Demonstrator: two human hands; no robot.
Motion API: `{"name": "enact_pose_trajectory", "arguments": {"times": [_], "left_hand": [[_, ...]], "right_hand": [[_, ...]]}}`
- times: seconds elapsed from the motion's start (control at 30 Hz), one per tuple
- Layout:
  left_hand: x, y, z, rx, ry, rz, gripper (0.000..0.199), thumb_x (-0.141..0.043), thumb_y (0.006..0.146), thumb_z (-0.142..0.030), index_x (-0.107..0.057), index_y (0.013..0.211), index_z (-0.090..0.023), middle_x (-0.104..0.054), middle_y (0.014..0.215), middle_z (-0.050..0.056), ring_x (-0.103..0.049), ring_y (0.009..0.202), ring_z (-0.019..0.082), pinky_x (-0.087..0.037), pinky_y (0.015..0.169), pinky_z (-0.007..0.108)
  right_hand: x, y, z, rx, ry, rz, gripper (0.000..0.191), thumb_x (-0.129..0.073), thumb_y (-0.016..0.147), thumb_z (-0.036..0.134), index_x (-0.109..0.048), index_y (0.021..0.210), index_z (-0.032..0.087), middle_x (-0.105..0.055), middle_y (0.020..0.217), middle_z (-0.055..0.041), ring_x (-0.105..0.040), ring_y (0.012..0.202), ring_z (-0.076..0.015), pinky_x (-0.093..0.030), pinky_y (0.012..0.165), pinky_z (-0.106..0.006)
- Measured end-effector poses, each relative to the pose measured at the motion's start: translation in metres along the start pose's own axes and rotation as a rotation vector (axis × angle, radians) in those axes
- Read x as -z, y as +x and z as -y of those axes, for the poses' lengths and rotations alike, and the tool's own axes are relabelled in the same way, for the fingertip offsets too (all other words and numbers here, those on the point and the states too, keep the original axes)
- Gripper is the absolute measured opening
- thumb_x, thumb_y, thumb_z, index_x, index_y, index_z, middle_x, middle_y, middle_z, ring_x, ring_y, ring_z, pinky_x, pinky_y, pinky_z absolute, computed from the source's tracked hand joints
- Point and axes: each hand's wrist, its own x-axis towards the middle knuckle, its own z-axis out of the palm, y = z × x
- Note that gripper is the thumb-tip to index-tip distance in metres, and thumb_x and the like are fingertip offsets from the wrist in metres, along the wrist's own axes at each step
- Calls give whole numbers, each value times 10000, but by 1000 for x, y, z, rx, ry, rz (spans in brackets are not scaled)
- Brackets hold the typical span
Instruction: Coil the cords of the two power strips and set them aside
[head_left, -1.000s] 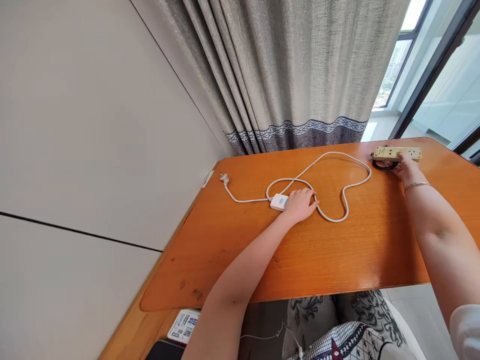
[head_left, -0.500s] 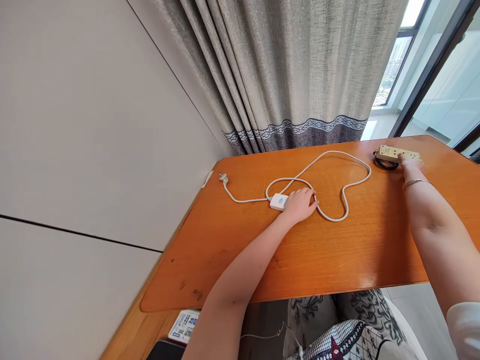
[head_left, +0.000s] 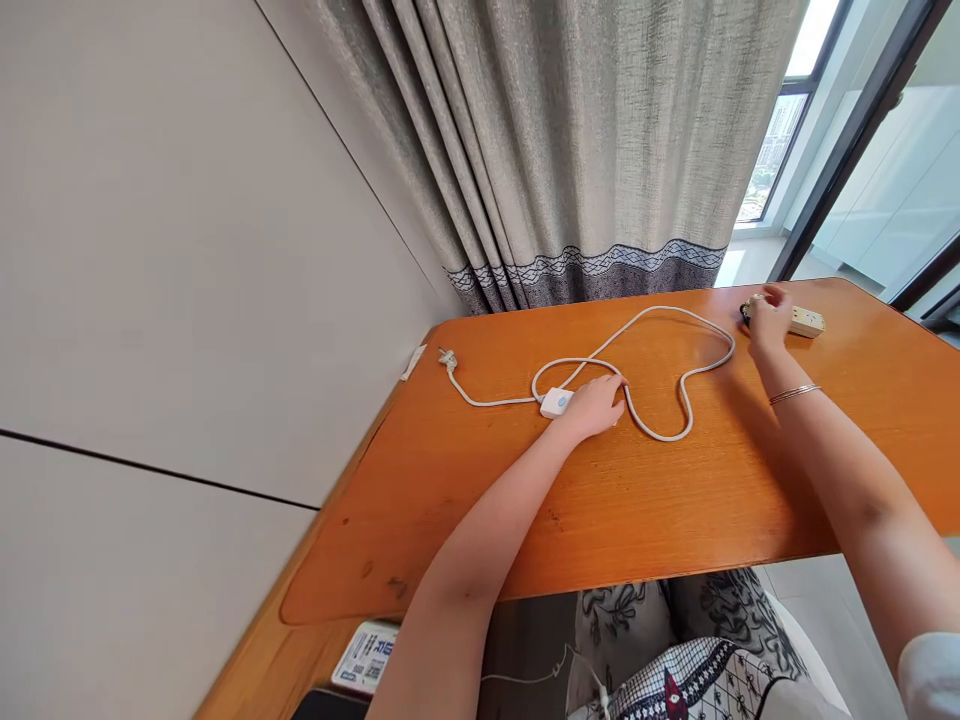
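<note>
On the table (head_left: 480, 480), my left hand (head_left: 595, 407) lies over a white power strip (head_left: 556, 402), fingers on its far side and thumb on the near side. Much of the strip is hidden under the palm. Its white cord (head_left: 684, 388) loops across the wood, and its plug (head_left: 448, 360) rests near the left corner. At the far right, my right hand (head_left: 770, 315) is over the left end of a cream power strip (head_left: 807, 321), its fingers bent and partly hidden. Whether it touches that strip I cannot tell. A bit of black cord (head_left: 745, 313) shows beside it.
A grey curtain (head_left: 600, 150) hangs behind the table's far edge, and a pale panel wall (head_left: 187, 250) runs along the left. Below the near left corner are a printed box (head_left: 365, 655) and a dark object (head_left: 330, 705). A glass door's frame (head_left: 847, 150) stands at the right.
My right hand has shifted left from the middle of the cream power strip to its left end, over the black cord. The left hand stays nearly in place.
</note>
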Motion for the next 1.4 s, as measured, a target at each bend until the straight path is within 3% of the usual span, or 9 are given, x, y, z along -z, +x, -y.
{"name": "enact_pose_trajectory", "arguments": {"times": [0.17,0.27,0.43,0.7,0.87,1.0,1.13,1.23,1.4], "left_hand": [[17,0,8,54,-10,-30,367,-471,880,-199,-612,1218,-176,-657,1270,123,-648,1106,265,-498,956,386],[35,-4,19,96,61,-14,362,-491,847,-181,-639,1177,-184,-670,1259,110,-628,1154,276,-467,999,396],[58,-13,46,357,255,-107,412,-495,888,-322,-594,1238,-128,-617,1294,201,-586,1205,351,-460,989,473],[56,-10,83,683,34,-100,161,-672,757,-229,-646,898,-155,-702,1100,230,-636,1126,383,-493,890,451],[71,-9,78,568,-232,-253,77,-470,915,-208,-543,914,-184,-686,792,71,-686,857,210,-510,814,339],[87,-15,54,198,-1084,-526,95,-465,951,-274,-486,883,-211,-429,514,-78,-496,495,98,-438,584,207],[92,-24,26,-97,-1347,-463,187,-647,864,-358,-584,898,-186,-450,462,-74,-410,425,75,-338,468,181],[89,-29,11,-214,-1310,-353,316,-671,845,-456,-612,972,-174,-626,606,-13,-463,423,74,-350,427,195],[75,-27,1,-372,-1147,-398,319,-625,893,-446,-604,1098,-203,-640,1294,121,-692,844,145,-550,667,251]], "right_hand": [[-9,-62,80,313,178,587,244,-534,911,301,-662,1076,176,-710,1007,-72,-647,862,-175,-514,817,-299],[-6,-102,114,553,-54,922,253,-563,914,331,-690,1083,192,-724,1079,-88,-666,965,-222,-490,892,-332],[-14,-136,124,607,-511,1022,378,-521,940,438,-680,1163,179,-673,1221,-169,-663,1075,-302,-502,883,-373],[-33,-145,104,459,-633,1021,328,-631,844,368,-729,1018,107,-719,1078,-234,-685,1050,-350,-521,830,-386],[-27,-133,110,385,-522,987,223,-607,848,296,-696,928,107,-731,1023,-207,-697,993,-300,-506,788,-319],[-18,-119,115,314,-309,905,182,-453,931,225,-564,1050,144,-728,855,-87,-699,800,-164,-497,722,-235],[-13,-120,121,50,273,827,115,-394,969,274,-436,1044,197,-558,679,58,-590,507,-101,-472,544,-219],[-8,-128,128,72,390,849,215,-503,924,293,-446,1100,185,-513,723,64,-531,501,-94,-442,525,-235],[12,-143,142,515,305,975,475,-606,827,188,-494,1283,121,-631,924,-33,-533,690,-113,-444,679,-269]]}}
